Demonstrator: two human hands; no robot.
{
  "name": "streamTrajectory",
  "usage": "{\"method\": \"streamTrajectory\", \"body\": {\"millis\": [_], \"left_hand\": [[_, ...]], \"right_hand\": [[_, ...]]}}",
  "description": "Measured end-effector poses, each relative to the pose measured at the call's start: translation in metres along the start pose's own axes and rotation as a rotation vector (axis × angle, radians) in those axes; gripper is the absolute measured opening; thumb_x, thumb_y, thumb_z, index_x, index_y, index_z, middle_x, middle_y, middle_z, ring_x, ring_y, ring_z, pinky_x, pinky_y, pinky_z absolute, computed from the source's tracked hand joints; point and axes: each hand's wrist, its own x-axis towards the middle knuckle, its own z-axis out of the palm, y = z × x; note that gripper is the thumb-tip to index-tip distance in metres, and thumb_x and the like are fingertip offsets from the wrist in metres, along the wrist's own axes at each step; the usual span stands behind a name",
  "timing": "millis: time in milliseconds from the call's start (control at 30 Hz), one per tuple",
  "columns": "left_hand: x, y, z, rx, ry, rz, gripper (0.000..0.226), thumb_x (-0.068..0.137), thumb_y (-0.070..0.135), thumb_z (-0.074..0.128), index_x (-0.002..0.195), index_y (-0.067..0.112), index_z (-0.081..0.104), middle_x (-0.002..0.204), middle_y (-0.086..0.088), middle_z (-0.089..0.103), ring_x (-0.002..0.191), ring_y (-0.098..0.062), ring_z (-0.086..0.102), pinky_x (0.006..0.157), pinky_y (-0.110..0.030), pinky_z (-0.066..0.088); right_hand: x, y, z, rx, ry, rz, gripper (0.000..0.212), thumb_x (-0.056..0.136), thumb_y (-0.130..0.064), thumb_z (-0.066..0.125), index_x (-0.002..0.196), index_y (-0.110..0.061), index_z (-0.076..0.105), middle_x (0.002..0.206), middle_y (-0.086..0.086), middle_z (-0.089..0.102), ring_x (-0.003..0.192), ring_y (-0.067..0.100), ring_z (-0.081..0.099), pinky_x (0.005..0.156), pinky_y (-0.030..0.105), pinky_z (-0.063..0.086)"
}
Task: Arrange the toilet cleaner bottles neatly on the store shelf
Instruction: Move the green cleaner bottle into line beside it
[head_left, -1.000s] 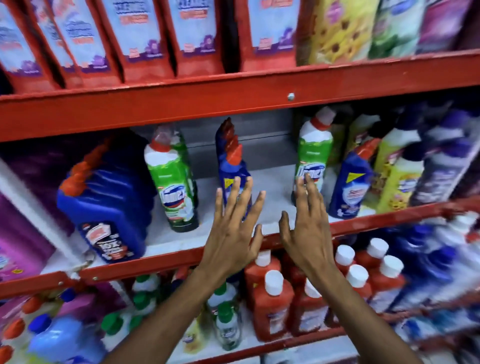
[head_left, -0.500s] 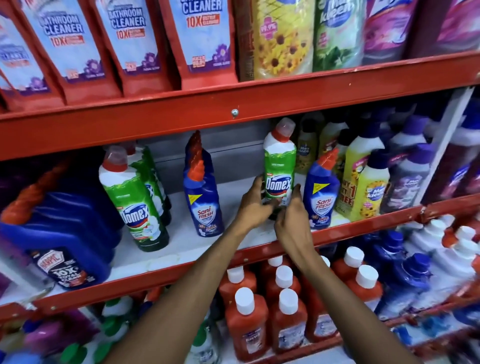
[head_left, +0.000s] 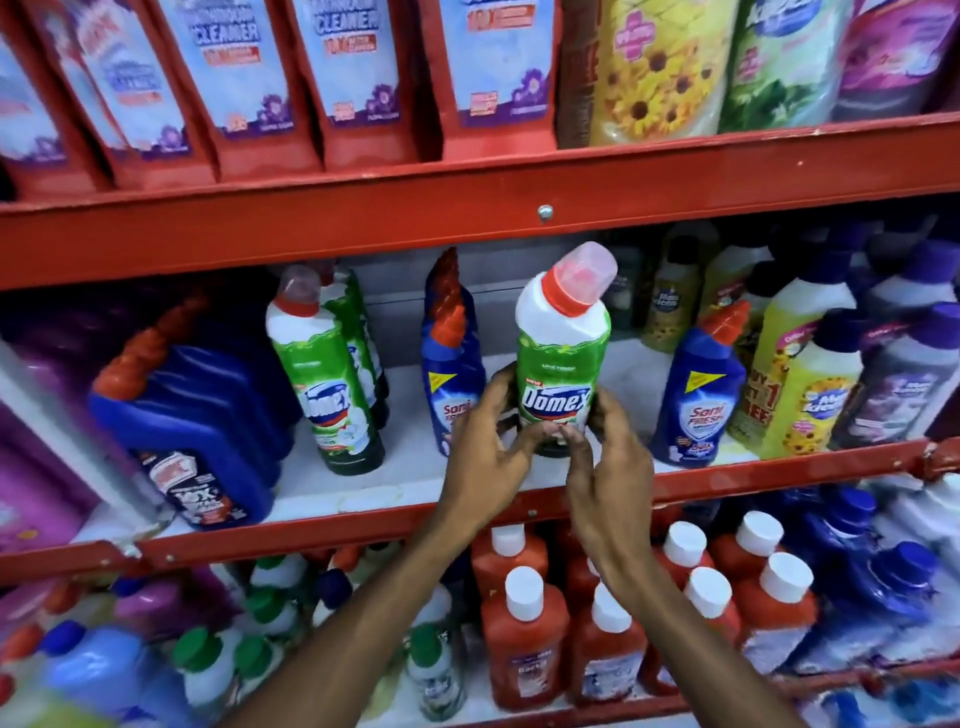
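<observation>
A green-and-white Domex bottle (head_left: 562, 348) with a red cap stands near the middle of the red shelf (head_left: 363, 525). My left hand (head_left: 485, 457) and my right hand (head_left: 605, 467) both grip its base from either side. Left of it stands a row of blue Sani Fresh bottles (head_left: 452, 364), and further left a row of Domex bottles (head_left: 324, 374). A single Sani Fresh bottle (head_left: 701, 384) stands to the right of the held one.
Large blue jugs (head_left: 197, 426) fill the shelf's left end. Yellow and purple cleaner bottles (head_left: 810, 374) crowd the right. Pouches hang on the shelf above (head_left: 363, 78). Red bottles with white caps (head_left: 524, 634) stand on the shelf below.
Both hands reached in from the shelf edge, took the Domex bottle at its base and brought it forward and left, away from the right-hand Sani Fresh bottle.
</observation>
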Motion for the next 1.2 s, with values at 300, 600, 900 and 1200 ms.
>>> {"method": "streamTrajectory", "body": {"millis": [300, 600, 900, 1200], "left_hand": [[-0.046, -0.002, -0.124, 0.024, 0.237, -0.018, 0.048, 0.090, 0.012, 0.074, 0.135, 0.019, 0.059, 0.120, 0.008, 0.077, 0.111, -0.006, 0.074, 0.095, -0.033, 0.062], [-0.065, -0.030, -0.181, 0.165, 0.301, -0.138, 0.053, 0.084, 0.033, 0.074, 0.122, 0.061, 0.052, 0.114, 0.024, 0.075, 0.110, -0.001, 0.073, 0.093, -0.026, 0.061], [-0.062, -0.052, -0.189, 0.252, 0.250, -0.166, 0.052, 0.089, 0.014, 0.077, 0.137, 0.023, 0.059, 0.119, 0.012, 0.076, 0.105, 0.007, 0.071, 0.099, -0.027, 0.060], [-0.078, -0.038, -0.168, 0.417, 0.569, 0.158, 0.052, 0.085, 0.009, 0.081, 0.133, 0.002, 0.061, 0.128, -0.017, 0.057, 0.120, -0.023, 0.059, 0.101, -0.037, 0.055]], "right_hand": [[-0.030, -0.071, 0.079, 0.135, -0.260, -0.103, 0.050, 0.096, -0.007, 0.061, 0.143, -0.017, 0.050, 0.133, 0.001, 0.069, 0.115, 0.017, 0.068, 0.097, 0.028, 0.054], [-0.042, -0.085, 0.149, 0.116, -0.431, -0.082, 0.041, 0.091, -0.010, 0.067, 0.131, -0.014, 0.056, 0.118, 0.006, 0.076, 0.105, 0.021, 0.073, 0.090, 0.043, 0.059], [-0.043, -0.081, 0.156, 0.083, -0.455, -0.038, 0.039, 0.091, -0.013, 0.069, 0.129, -0.006, 0.061, 0.121, 0.007, 0.075, 0.107, 0.014, 0.070, 0.081, -0.008, 0.038], [-0.041, -0.071, 0.114, 0.033, -0.287, -0.132, 0.043, 0.097, -0.019, 0.061, 0.140, -0.015, 0.055, 0.138, 0.005, 0.065, 0.117, 0.020, 0.066, 0.099, 0.035, 0.056]]}}
